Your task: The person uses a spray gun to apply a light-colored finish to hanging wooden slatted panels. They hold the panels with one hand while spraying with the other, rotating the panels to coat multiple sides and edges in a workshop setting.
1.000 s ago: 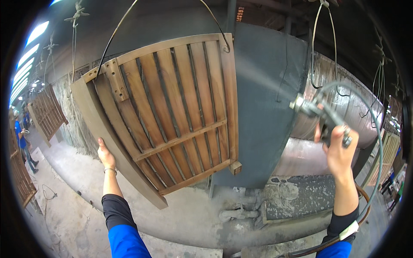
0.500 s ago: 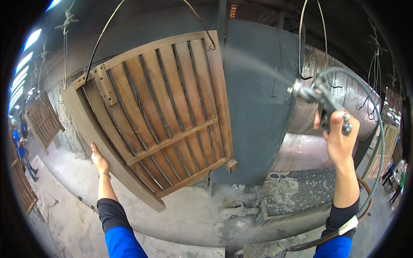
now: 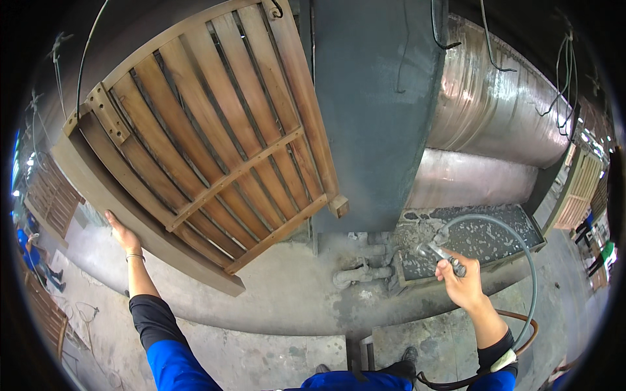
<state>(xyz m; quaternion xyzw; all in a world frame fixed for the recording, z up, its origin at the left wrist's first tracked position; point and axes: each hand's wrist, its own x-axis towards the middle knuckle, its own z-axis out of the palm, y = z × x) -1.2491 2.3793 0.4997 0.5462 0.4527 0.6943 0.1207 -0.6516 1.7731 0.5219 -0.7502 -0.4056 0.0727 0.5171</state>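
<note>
A slatted brown wooden panel (image 3: 215,124) hangs tilted from hooks on the left, its thick curved side rail (image 3: 150,221) toward me. My left hand (image 3: 124,233) grips the outer edge of that rail, with some fingers hidden. In my right hand (image 3: 462,283) is a metal spray gun (image 3: 435,251), held lower right of the panel and apart from it. Its grey hose (image 3: 525,260) loops up and back down beside my right forearm. No distinct spray cone shows at the nozzle.
A dark grey upright board (image 3: 372,117) stands behind the panel. To its right are a large film-covered cylinder (image 3: 502,98) and a trough of scummy liquid (image 3: 469,225). Pipes (image 3: 362,270) sit low in the middle. Hooks (image 3: 450,45) dangle overhead. A distant worker (image 3: 39,254) is at left.
My right hand has lowered the spray gun, moving it down and left. The spray seen earlier is gone. My left hand stays on the rail; the view has tilted downward, showing my feet.
</note>
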